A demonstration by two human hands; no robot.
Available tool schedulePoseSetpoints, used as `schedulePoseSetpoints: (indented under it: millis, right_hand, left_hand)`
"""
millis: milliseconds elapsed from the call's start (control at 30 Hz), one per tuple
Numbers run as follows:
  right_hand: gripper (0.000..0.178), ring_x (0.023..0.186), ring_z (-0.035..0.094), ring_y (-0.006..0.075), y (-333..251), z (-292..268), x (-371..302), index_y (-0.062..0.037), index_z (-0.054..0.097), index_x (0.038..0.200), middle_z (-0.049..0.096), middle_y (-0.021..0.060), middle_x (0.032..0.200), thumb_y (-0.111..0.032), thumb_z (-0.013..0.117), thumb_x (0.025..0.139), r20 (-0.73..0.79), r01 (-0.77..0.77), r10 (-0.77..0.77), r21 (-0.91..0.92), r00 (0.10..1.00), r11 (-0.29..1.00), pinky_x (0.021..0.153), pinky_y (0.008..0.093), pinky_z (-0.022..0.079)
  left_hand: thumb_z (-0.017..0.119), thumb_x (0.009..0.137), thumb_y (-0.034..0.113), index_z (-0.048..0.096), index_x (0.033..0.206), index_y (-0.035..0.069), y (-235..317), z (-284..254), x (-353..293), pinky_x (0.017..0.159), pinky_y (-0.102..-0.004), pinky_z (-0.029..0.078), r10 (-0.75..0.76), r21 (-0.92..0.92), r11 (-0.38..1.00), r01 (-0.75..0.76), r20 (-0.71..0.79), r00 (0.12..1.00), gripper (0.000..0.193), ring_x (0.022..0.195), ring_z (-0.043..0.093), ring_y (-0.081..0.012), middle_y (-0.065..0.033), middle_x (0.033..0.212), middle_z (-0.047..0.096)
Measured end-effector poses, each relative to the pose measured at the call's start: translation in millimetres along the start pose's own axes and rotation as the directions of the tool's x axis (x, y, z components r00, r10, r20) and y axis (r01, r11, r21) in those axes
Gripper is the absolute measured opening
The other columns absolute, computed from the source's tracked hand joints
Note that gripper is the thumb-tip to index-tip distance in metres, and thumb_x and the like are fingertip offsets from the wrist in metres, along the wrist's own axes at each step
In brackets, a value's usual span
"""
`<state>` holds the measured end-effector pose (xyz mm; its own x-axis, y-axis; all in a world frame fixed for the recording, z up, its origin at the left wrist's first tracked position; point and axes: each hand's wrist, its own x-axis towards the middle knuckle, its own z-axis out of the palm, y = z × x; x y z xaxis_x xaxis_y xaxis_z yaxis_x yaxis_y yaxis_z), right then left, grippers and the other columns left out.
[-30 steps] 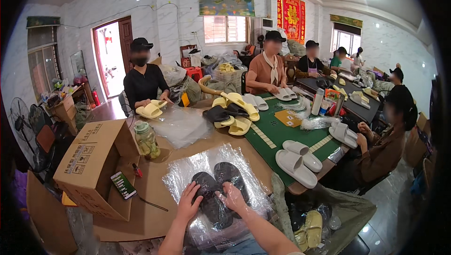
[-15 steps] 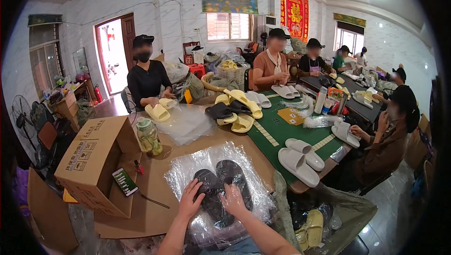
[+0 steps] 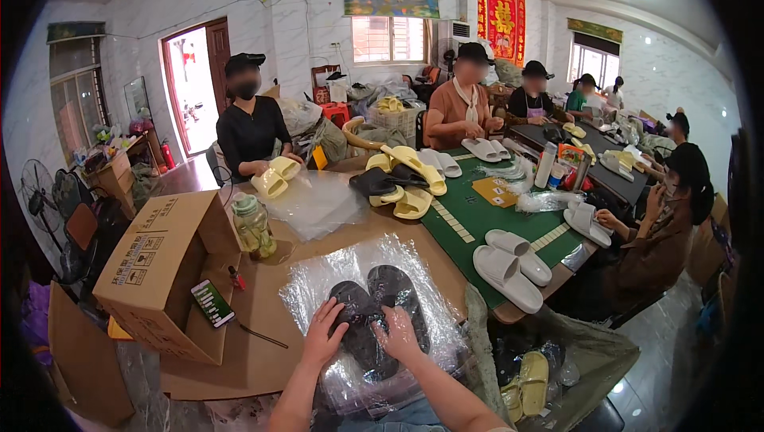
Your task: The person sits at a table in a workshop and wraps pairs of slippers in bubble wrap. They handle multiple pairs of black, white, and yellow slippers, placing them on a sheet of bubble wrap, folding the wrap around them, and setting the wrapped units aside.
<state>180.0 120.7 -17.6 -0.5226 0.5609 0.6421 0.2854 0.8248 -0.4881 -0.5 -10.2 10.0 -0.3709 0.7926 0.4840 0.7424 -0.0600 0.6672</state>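
- Far left of the grip: open cardboard box [image 3: 159, 261], phone [image 3: 212, 305] at its mouth, glass jar [image 3: 253, 229] beyond. If the left arm swung out wide, the jar's the thing I'd expect to get knocked.
- Left hand [image 3: 322, 332]: palm down, fingers loosely splayed, resting at the near slipper's outer edge. Not clenched on anything.
- Between and just beyond both hands: the dark slippers [image 3: 403, 289], side by side on clear plastic [image 3: 305, 281]. Slick stuff, so uneven pressure could skid or bunch it and twist the pair. Glare's bad, can't honestly tell if film covers them too.
- Right hand [image 3: 398, 336]: half curled over the pair's middle, thumb apart, forearm slanting in from lower right. Can't tell if it's pinching anything.
- Right of the grip: open sack [image 3: 593, 356], yellow slippers [image 3: 532, 384] inside. Plastic pushed too far that way might slip in.
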Motion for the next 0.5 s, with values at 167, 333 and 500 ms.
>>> schedulePoseSetpoints:
  millis: [167,333,500]
  right_hand:
    - [0.046,0.099,0.056,0.0433,-0.2,1.7,0.0,0.0018,0.056,0.125,0.057,0.0233,0.104,-0.023,0.073,0.09,-0.108,0.079,-0.082,-0.027,0.991,0.997,0.09,0.0522,0.045]
    - [0.046,0.094,0.056,0.0407,2.3,0.6,3.0,0.0015,0.057,0.124,0.058,0.0198,0.099,-0.023,0.074,0.089,-0.031,0.028,-0.027,0.019,0.999,0.999,0.087,0.0504,0.046]
    - [0.046,0.093,0.056,0.0401,2.1,1.2,1.1,0.0014,0.057,0.124,0.058,0.0193,0.098,-0.024,0.074,0.089,-0.058,0.043,-0.043,0.007,0.997,0.999,0.086,0.05,0.046]
  left_hand:
    - [0.068,0.094,0.03,0.059,0.141,0.013,1.1,-0.4,-0.2,0.12,-0.0452,0.032,0.013,-0.003,1.0,-0.013,-0.006,1.0,0.05,0.144,0.04,-0.0378,-0.0138,0.154,0.049]
    - [0.068,0.095,0.03,0.059,0.141,0.013,3.1,-1.8,1.3,0.12,-0.0456,0.033,-0.005,0.008,1.0,0.005,0.001,1.0,0.05,0.144,0.04,-0.0382,-0.0135,0.154,0.049]
    - [0.067,0.095,0.031,0.059,0.141,0.013,2.1,-1.0,0.4,0.119,-0.0458,0.033,-0.008,0.012,1.0,0.008,0.006,1.0,0.05,0.145,0.04,-0.0384,-0.0133,0.154,0.049]
